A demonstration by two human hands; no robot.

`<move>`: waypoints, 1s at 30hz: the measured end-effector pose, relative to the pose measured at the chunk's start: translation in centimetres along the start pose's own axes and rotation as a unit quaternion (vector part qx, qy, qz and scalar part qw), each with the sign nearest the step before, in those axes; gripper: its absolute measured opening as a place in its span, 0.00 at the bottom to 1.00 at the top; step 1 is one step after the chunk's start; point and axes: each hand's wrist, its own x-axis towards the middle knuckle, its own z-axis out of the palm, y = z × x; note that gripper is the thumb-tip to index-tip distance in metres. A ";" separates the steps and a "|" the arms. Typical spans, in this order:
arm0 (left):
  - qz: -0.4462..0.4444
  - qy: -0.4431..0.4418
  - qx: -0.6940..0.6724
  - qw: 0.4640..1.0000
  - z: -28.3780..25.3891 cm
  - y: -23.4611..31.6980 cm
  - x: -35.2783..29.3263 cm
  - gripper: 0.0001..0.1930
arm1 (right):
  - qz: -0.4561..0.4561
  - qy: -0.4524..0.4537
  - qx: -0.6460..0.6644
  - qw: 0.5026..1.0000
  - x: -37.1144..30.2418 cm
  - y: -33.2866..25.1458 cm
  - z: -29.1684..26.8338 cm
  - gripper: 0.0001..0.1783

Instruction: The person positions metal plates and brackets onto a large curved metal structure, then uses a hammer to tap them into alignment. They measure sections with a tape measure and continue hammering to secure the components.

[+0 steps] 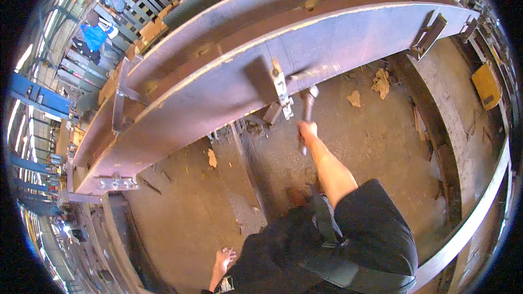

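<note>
My right hand (308,129) is closed around the handle of a hammer (309,108). The hammer's head is raised beside the lower edge of a long steel beam (359,43), to the right of a narrow metal bracket (281,88). That bracket stands against the beam's side face and reaches past its lower edge. Whether the hammer touches the beam cannot be made out. Low in the picture, my left hand (224,258) hangs beside my body, away from the beam. Its fingers are loosely bent, and no object shows in it.
Another bracket (430,35) is fixed to the beam farther right, and a plate with bolts (117,182) sits at its left end. Curved steel members (436,114) lie on the right. Scraps (381,83) litter the floor. A person in blue (94,35) is at the far left.
</note>
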 end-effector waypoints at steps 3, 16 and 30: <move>0.083 -0.001 0.158 0.984 0.3 -1.1 1.8 0.12 | 0.069 0.002 0.151 0.986 -3.4 4.2 -5.1 0.11; -0.130 -0.134 -0.166 0.968 9.3 5.6 16.6 0.14 | 0.304 0.029 -0.550 0.778 -17.5 22.7 -39.9 0.10; 0.077 -0.064 0.274 0.956 30.6 38.5 34.3 0.21 | 0.385 -0.109 -0.288 0.870 -18.9 34.2 -58.4 0.12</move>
